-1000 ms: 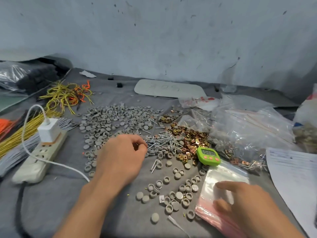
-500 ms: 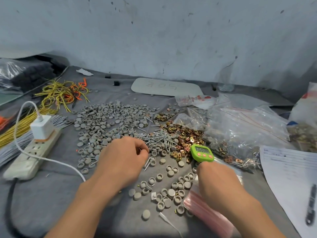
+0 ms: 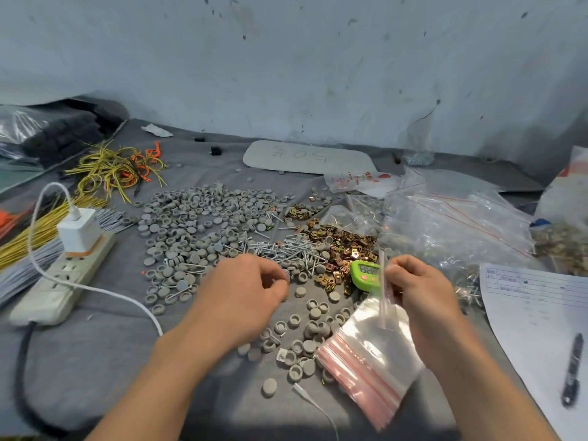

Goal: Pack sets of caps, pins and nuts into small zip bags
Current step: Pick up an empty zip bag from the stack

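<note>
Grey caps (image 3: 197,224) lie spread over the grey cloth, with silver pins (image 3: 286,249) and brass nuts (image 3: 346,246) heaped to their right. My left hand (image 3: 241,291) sits over the near edge of the caps with its fingers curled and pinched together; what it holds is hidden. My right hand (image 3: 416,291) pinches a small clear zip bag (image 3: 386,297) and holds it up on edge, just above a stack of flat zip bags (image 3: 372,354) with red seals.
A green timer (image 3: 366,273) stands between the nuts and my right hand. A power strip (image 3: 57,281) with a white charger lies at the left beside wire bundles (image 3: 117,170). Large clear bags (image 3: 455,227) fill the right; a paper sheet (image 3: 541,319) carries a pen (image 3: 571,370).
My right hand has risen from the bag stack with one small zip bag pinched in it. My left hand has stayed at the caps, fingers still curled.
</note>
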